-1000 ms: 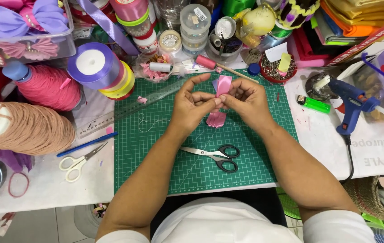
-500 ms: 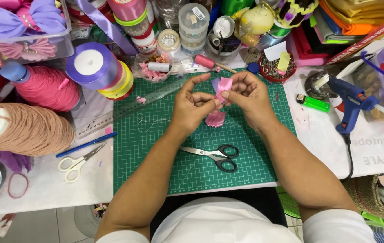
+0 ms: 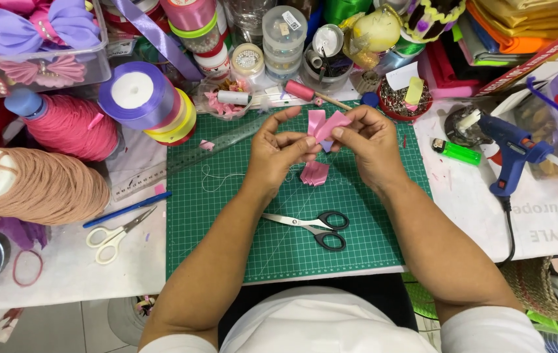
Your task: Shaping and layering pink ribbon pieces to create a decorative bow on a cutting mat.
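1. Pink ribbon piece (image 3: 327, 125) pinched between both hands, held up above the far half of the green cutting mat (image 3: 227, 216), its folded ends fanning up and away from the fingertips
2. Left hand (image 3: 278, 153) closed on the ribbon's near-left side, thumb and forefinger clamped together, the other fingers curled underneath
3. Right hand (image 3: 369, 140) clamped on the ribbon's right side, forefinger tip pressing a fold from above; about equally near, neither hand nearer than the other
4. Long axis of the held ribbon running roughly left to right between the two pinches, one loop tilted upward to the left, the other to the right
5. Stack of folded pink ribbon pieces (image 3: 315, 172) lying on the mat directly below the hands, slightly toward the body, apart from the held piece
6. Black-handled scissors (image 3: 315, 229) closer to the body, blades pointing left, handles to the right, near both forearms and between them
7. Open mat on the near side and to the left of the left forearm; thin thread (image 3: 217, 180) lying loose there
8. Far edge crowded: clear ruler (image 3: 217, 145) slanting along the mat's upper left, purple ribbon spool (image 3: 136, 91), pink thread cone (image 3: 70, 127), jars and pin dish just beyond the fingertips
9. To the right, off the mat on the tabletop (image 3: 468, 196): green lighter (image 3: 457, 151) and blue glue gun (image 3: 508, 147), well apart from the right hand
10. White-handled scissors (image 3: 114, 236) and blue pen (image 3: 127, 209) left of the mat, well apart from the left hand
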